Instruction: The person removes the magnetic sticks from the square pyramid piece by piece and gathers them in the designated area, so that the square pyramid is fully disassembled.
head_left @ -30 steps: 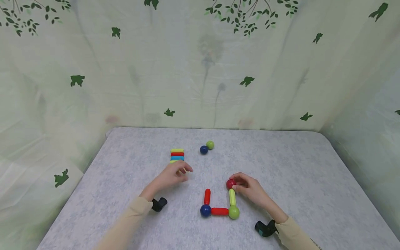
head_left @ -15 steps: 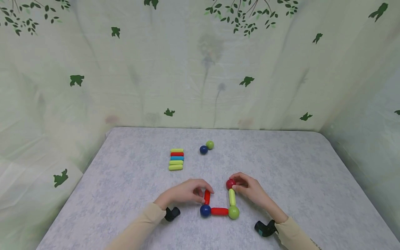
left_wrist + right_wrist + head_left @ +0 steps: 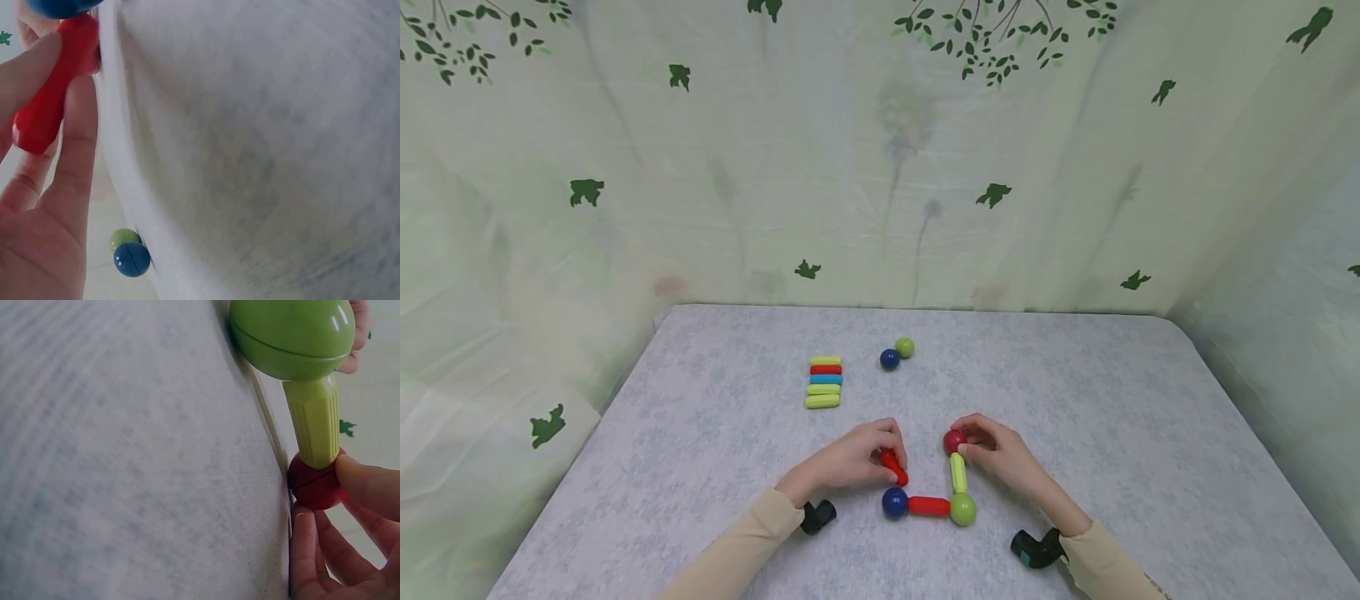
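My left hand pinches a red rod between thumb and fingers; it tilts just behind the dark blue ball. From that ball another red rod runs right to a green ball. A yellow-green rod joins the green ball to a red ball. My right hand grips the red ball with thumb and fingertips. In the right wrist view the red ball sits against the rod's end.
Behind the left hand lies a row of several short rods, yellow-green, red and light blue. Loose blue and green balls rest together farther back. A printed curtain hangs behind the grey table.
My left hand came right and toward me from near the row of rods and took hold of the upright red rod, which now tilts off its line. The right hand stayed on the red ball.
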A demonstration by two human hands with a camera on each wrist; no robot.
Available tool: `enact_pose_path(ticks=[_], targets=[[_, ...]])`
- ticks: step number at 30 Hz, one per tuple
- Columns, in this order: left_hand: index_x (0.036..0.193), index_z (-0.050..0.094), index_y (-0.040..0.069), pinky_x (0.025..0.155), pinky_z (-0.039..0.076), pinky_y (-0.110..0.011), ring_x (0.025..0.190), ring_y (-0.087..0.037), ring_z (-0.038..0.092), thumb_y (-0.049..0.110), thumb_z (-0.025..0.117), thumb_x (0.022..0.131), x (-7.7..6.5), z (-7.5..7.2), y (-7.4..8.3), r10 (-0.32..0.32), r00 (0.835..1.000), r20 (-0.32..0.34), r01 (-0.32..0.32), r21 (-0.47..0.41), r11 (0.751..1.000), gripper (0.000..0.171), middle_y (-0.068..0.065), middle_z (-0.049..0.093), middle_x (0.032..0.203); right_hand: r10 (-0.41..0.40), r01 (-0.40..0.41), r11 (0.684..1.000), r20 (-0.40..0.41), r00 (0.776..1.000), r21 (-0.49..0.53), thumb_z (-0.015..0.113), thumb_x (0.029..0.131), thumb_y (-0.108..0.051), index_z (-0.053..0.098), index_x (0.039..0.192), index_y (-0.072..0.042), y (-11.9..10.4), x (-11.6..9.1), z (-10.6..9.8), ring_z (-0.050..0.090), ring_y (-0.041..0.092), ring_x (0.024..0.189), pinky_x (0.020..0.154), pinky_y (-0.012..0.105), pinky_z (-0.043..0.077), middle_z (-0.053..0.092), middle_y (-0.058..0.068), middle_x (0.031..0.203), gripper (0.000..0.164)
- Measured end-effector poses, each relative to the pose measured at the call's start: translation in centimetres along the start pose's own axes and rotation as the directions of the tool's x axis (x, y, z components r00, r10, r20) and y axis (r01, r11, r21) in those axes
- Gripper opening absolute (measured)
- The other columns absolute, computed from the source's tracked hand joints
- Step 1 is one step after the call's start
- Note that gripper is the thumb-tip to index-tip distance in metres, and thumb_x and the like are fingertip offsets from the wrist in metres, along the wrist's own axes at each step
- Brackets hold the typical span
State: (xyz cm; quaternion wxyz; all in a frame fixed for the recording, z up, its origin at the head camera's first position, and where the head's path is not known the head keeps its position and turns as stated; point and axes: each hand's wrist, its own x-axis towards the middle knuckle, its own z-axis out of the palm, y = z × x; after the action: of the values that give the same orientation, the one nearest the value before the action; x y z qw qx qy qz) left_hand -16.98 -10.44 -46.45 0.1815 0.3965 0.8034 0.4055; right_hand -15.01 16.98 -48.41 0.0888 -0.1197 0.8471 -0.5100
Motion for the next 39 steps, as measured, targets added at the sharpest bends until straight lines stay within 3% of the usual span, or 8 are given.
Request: enact_pose_path(ticks=[3, 8, 12, 18, 24, 26, 28, 39], targets=[[0.09, 0.066, 0.018, 0.08, 0.05, -0.023, 0.089, -0.007, 0.054, 0.005, 0.073, 0.084, -0.1, -0.1, 0.1, 0.02, 0.999, -0.048, -0.02, -0.001, 1.0, 0.016, 0.01, 0.053, 0.094, 0.003, -0.003, 1.0, -0.006, 1.0, -0.017, 0.065, 0.091, -0.009, 0.062, 0.115, -0.012, -0.4, -0.1, 0.1, 0.057, 0.019, 0.095, 0.082, 0.034, 0.049, 0.062, 0.004, 0.11, 0.024], [0.093, 0.065, 0.016, 0.08, 0.051, -0.027, 0.087, -0.01, 0.057, 0.003, 0.07, 0.086, -0.9, -0.6, 0.0, -0.012, 0.991, -0.132, 0.007, -0.042, 0.999, 0.016, 0.008, 0.06, 0.093, 0.001, -0.001, 0.999, -0.006, 1.0, -0.035, 0.062, 0.091, -0.001, 0.062, 0.113, -0.005, -2.8, -0.9, -0.2, 0.057, 0.024, 0.094, 0.081, 0.035, 0.049, 0.062, 0.009, 0.109, 0.023], [0.093, 0.065, 0.019, 0.08, 0.049, -0.028, 0.085, -0.009, 0.057, 0.008, 0.071, 0.086, -2.0, -1.4, -0.3, -0.048, 0.973, -0.224, 0.049, 0.001, 0.999, 0.014, 0.012, 0.062, 0.09, -0.005, 0.005, 1.0, -0.001, 1.0, -0.024, 0.063, 0.091, -0.006, 0.062, 0.114, -0.009, -1.6, -0.5, -0.2, 0.057, 0.021, 0.094, 0.081, 0.034, 0.049, 0.062, 0.006, 0.109, 0.023], [0.093, 0.065, 0.018, 0.076, 0.048, -0.03, 0.083, -0.011, 0.055, 0.006, 0.071, 0.085, -3.7, -2.8, -1.4, -0.108, 0.916, -0.386, 0.147, 0.072, 0.986, 0.016, 0.011, 0.061, 0.089, -0.002, 0.002, 1.0, 0.012, 1.0, -0.004, 0.066, 0.091, -0.012, 0.063, 0.114, -0.014, -0.2, 0.0, -0.2, 0.057, 0.018, 0.095, 0.083, 0.035, 0.048, 0.062, 0.002, 0.11, 0.024], [0.097, 0.065, 0.011, 0.076, 0.049, -0.031, 0.084, -0.015, 0.056, 0.0, 0.071, 0.083, -4.6, -4.2, -2.9, -0.228, 0.828, -0.512, 0.296, 0.055, 0.954, 0.019, 0.003, 0.063, 0.096, -0.005, 0.005, 1.0, 0.012, 1.0, -0.014, 0.065, 0.091, -0.011, 0.063, 0.113, -0.014, -0.2, 0.0, -0.2, 0.057, 0.018, 0.094, 0.083, 0.034, 0.048, 0.063, 0.002, 0.109, 0.023], [0.097, 0.065, 0.009, 0.075, 0.049, -0.031, 0.085, -0.017, 0.055, -0.002, 0.071, 0.083, -4.7, -4.6, -3.3, -0.241, 0.811, -0.533, 0.325, 0.068, 0.943, 0.019, 0.001, 0.063, 0.097, -0.006, 0.006, 1.0, 0.011, 1.0, -0.012, 0.065, 0.091, -0.011, 0.063, 0.113, -0.014, -0.2, -0.1, -0.1, 0.057, 0.018, 0.094, 0.083, 0.034, 0.048, 0.063, 0.002, 0.109, 0.023], [0.096, 0.065, 0.007, 0.074, 0.049, -0.032, 0.086, -0.018, 0.055, -0.003, 0.071, 0.082, -4.7, -4.9, -3.5, -0.238, 0.805, -0.543, 0.34, 0.094, 0.936, 0.019, -0.002, 0.062, 0.097, -0.008, 0.009, 1.0, 0.011, 1.0, -0.009, 0.065, 0.091, -0.011, 0.063, 0.114, -0.014, -0.2, -0.1, -0.1, 0.057, 0.018, 0.094, 0.082, 0.034, 0.048, 0.062, 0.002, 0.11, 0.023], [0.09, 0.065, 0.007, 0.075, 0.047, -0.037, 0.086, -0.022, 0.052, -0.003, 0.071, 0.081, -4.1, -5.2, -3.8, -0.21, 0.812, -0.544, 0.384, 0.229, 0.894, 0.015, -0.002, 0.06, 0.09, -0.001, 0.002, 1.0, 0.005, 1.0, -0.012, 0.065, 0.091, -0.011, 0.063, 0.113, -0.015, -0.1, 0.0, -0.1, 0.057, 0.018, 0.094, 0.082, 0.034, 0.049, 0.062, 0.002, 0.109, 0.023]])
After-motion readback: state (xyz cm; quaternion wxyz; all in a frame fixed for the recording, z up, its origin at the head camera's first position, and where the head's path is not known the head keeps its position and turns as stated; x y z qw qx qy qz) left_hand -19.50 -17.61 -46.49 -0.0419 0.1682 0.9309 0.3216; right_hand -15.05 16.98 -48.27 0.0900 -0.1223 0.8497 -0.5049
